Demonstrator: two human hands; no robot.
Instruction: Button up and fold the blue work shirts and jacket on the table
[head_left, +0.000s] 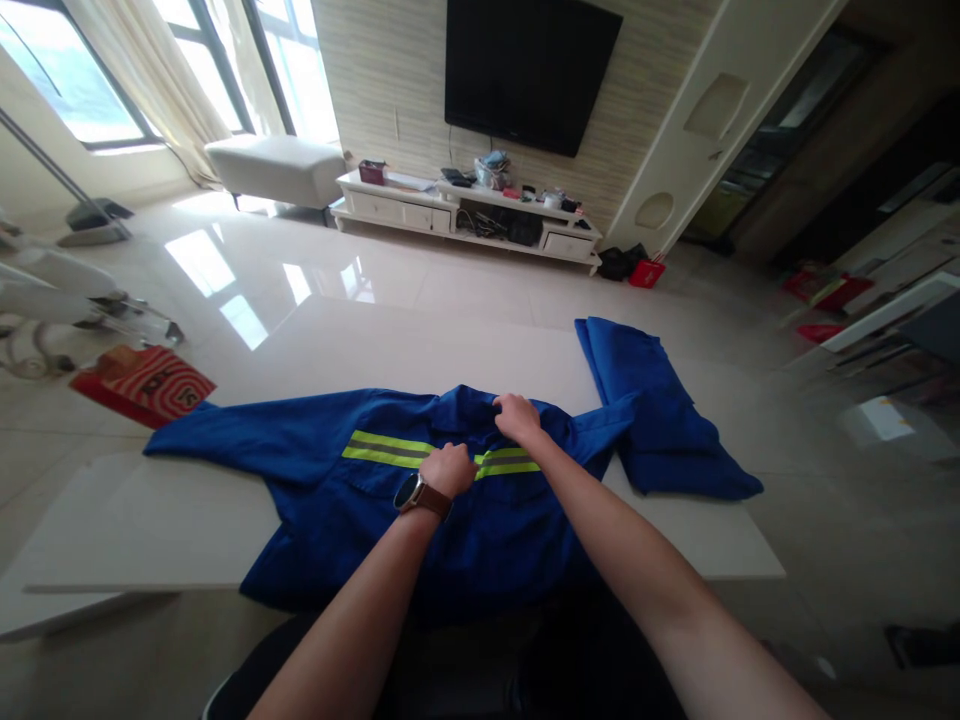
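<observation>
A blue work jacket [322, 510] with yellow-green and grey reflective strips across its chest lies spread on a white table [150, 530]. One sleeve stretches out to the left, and the lower edge hangs over the near side. My left hand [450, 470], with a watch on the wrist, is closed on the jacket's front at the gap between the strips. Higher up, near the collar, my right hand [517, 418] pinches the jacket's front edge. Folded blue cloth [660, 420], like the jacket's in colour, lies on the right, touching the other sleeve.
A red patterned paper bag [146, 385] stands by the left sleeve's end. Beyond the table are a shiny tiled floor, a low white TV cabinet [390, 208], a grey bench [277, 165] and a wall-mounted television [529, 70]. Chair-like metal legs show at far left.
</observation>
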